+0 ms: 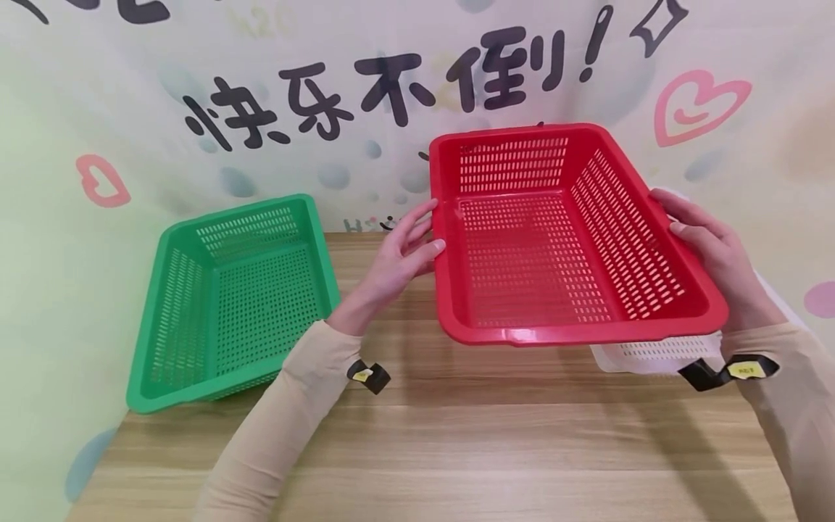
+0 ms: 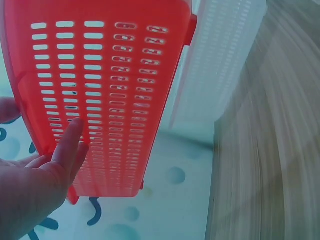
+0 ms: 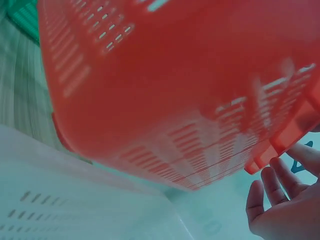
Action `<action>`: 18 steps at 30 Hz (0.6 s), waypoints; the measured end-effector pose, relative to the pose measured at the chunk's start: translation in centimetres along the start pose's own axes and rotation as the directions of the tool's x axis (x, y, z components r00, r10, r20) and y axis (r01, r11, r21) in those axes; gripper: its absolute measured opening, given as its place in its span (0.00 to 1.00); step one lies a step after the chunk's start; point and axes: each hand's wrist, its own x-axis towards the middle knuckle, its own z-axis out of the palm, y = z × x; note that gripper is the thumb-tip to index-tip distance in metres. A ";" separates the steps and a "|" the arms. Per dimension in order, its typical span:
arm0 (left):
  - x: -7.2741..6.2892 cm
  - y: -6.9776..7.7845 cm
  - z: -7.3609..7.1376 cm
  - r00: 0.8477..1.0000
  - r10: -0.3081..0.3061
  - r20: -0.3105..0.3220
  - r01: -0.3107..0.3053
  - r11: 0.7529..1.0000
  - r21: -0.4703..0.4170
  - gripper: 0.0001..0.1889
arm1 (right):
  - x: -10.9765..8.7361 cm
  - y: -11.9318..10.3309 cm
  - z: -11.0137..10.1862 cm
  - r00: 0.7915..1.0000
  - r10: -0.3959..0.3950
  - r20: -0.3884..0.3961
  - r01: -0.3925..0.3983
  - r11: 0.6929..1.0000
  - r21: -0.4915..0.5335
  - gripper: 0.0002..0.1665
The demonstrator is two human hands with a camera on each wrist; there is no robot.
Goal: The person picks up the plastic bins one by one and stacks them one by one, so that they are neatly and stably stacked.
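Note:
A red plastic basket (image 1: 522, 261) with slotted sides hangs above the table, tilted so that its inside faces me. My left hand (image 1: 401, 257) grips its left rim, thumb on top and fingers beneath. In the left wrist view, the fingers (image 2: 67, 145) of that hand lie against the slotted outer wall. On the opposite side my right hand (image 1: 711, 250) holds the right rim; the right wrist view shows fingers (image 3: 287, 180) under that rim. Partly hidden beneath the red basket, a white basket (image 1: 672, 355) stands on the table. Nothing shows inside the red basket.
A green basket (image 1: 146, 326) stands on the left of the wooden table (image 1: 457, 449), near the left forearm. Behind the table hangs a printed cloth (image 1: 365, 167) with black characters and hearts.

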 end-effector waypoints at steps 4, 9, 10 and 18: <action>0.2 -0.2 0.9 1.000 0.011 0.008 -0.011 1.000 -0.023 0.33 | -0.5 -0.6 -0.4 0.999 0.035 -0.033 -0.034 0.999 0.008 0.29; 0.3 -0.6 1.7 1.000 0.005 0.014 -0.004 0.998 -0.067 0.34 | -0.9 -0.7 -1.0 0.998 0.051 -0.030 -0.051 0.999 -0.007 0.30; 0.3 -0.8 1.9 1.000 0.002 0.012 -0.001 0.997 -0.077 0.34 | -1.0 -0.7 -1.1 0.999 0.049 -0.022 -0.049 0.999 -0.006 0.31; 0.3 -1.6 3.2 1.000 0.004 0.002 -0.004 0.995 -0.098 0.35 | -1.6 -0.9 -2.1 1.000 0.012 -0.018 -0.013 1.000 -0.025 0.30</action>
